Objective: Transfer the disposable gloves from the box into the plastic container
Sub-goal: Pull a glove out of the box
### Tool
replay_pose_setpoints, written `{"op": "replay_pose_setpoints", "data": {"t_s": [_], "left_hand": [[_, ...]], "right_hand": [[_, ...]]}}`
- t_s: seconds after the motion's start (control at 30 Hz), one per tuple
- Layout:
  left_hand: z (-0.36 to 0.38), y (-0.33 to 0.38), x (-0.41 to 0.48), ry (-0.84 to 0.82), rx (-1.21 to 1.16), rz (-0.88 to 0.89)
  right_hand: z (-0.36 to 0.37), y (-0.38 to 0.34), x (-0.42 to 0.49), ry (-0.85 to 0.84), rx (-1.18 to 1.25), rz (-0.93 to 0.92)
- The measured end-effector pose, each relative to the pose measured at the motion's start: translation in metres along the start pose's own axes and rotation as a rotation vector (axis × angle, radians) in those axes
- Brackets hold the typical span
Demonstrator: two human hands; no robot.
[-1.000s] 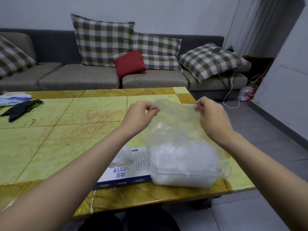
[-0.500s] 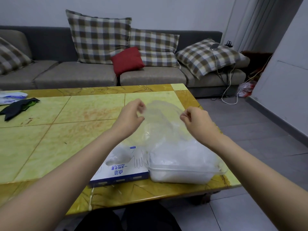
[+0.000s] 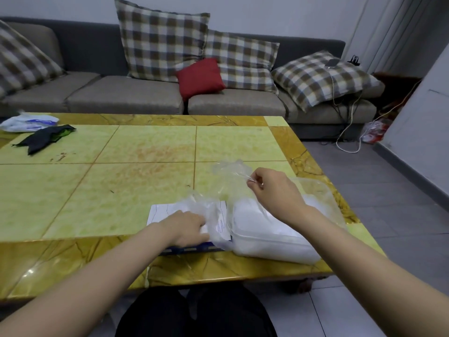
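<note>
**Two hands at the near edge, one glove lifted**

My right hand [image 3: 274, 190] is raised above the plastic container [image 3: 279, 246]. Thumb and forefinger pinch a thin, clear disposable glove [image 3: 230, 170], and the other fingers are curled in. The glove stands up crumpled from the pinch and trails down toward the container's left end.

The container sits at the near right corner of the table [image 3: 121, 190], right beside the glove box [image 3: 159, 211]; I cannot tell whether their sides touch. It is clear-walled and heaped with a pale, cloudy pile of gloves [image 3: 252, 217] that rises above its rim.

My left hand [image 3: 187, 229] lies knuckles-up on top of the glove box, fingers reaching right into a puff of clear film [image 3: 202, 203] at the box's opening. The film hides my fingertips, so I cannot tell whether they pinch it or only rest on it. The box lies flat — white on top with a blue line drawing of a hand, dark blue along its near side.

The table is yellow-green tile with an amber marbled border. At its far left lies a black cloth [image 3: 46, 137], and just behind that a white plastic bag [image 3: 29, 122] with blue print.

Beyond the table stands a grey sofa [image 3: 121, 93] with plaid cushions [image 3: 162, 42] and a small red cushion [image 3: 200, 76] between two of them. A phone [image 3: 332, 62] rests on the rightmost plaid cushion. My knees [image 3: 194, 312], in dark trousers, show below the table's near edge.
</note>
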State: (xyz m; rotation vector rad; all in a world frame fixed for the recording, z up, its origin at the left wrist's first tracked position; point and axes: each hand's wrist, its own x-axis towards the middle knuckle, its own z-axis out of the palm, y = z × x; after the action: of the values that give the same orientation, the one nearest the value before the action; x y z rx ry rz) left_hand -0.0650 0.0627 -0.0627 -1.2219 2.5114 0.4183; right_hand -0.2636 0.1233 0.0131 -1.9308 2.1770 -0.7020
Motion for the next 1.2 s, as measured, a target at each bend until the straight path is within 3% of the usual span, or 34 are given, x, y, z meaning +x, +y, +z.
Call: {"op": "replay_pose_setpoints", "data": {"t_s": [0.13,0.33,0.4,0.5,0.57,0.7,0.87,1.03,1.2], "left_hand": [[-0.002,0.006,-0.002,-0.106,-0.083,-0.036],[-0.032,0.012,-0.004,-0.034,0.099,-0.040],[-0.050,0.017,-0.008,0.100,0.086,-0.037],[-0.076,0.035,-0.012,0.512,-0.007,0.032],[-0.085,0.051,-0.011,0.667,-0.001,0.121],[-0.080,0.075,0.005,0.658,0.162,0.146],[-0.091,0.084,0.017,0.696,0.020,0.138],[-0.118,0.094,0.025,0.738,-0.004,0.139],[-0.144,0.111,0.020,0.941,-0.114,0.204]], "right_hand": [[-0.001,0.005,0.001,-0.016,-0.031,0.015],[-0.008,0.015,0.004,-0.024,-0.048,0.040],[-0.011,0.018,0.004,-0.026,-0.045,0.038],[-0.013,0.021,0.001,-0.046,-0.046,0.019],[-0.014,0.022,-0.002,-0.061,-0.040,0.004],[-0.019,0.024,-0.006,-0.116,0.007,-0.051],[-0.033,0.041,-0.007,-0.129,0.014,-0.027],[-0.058,0.053,0.004,0.060,-0.013,0.037],[-0.084,0.054,0.007,0.408,-0.087,-0.058]]}}
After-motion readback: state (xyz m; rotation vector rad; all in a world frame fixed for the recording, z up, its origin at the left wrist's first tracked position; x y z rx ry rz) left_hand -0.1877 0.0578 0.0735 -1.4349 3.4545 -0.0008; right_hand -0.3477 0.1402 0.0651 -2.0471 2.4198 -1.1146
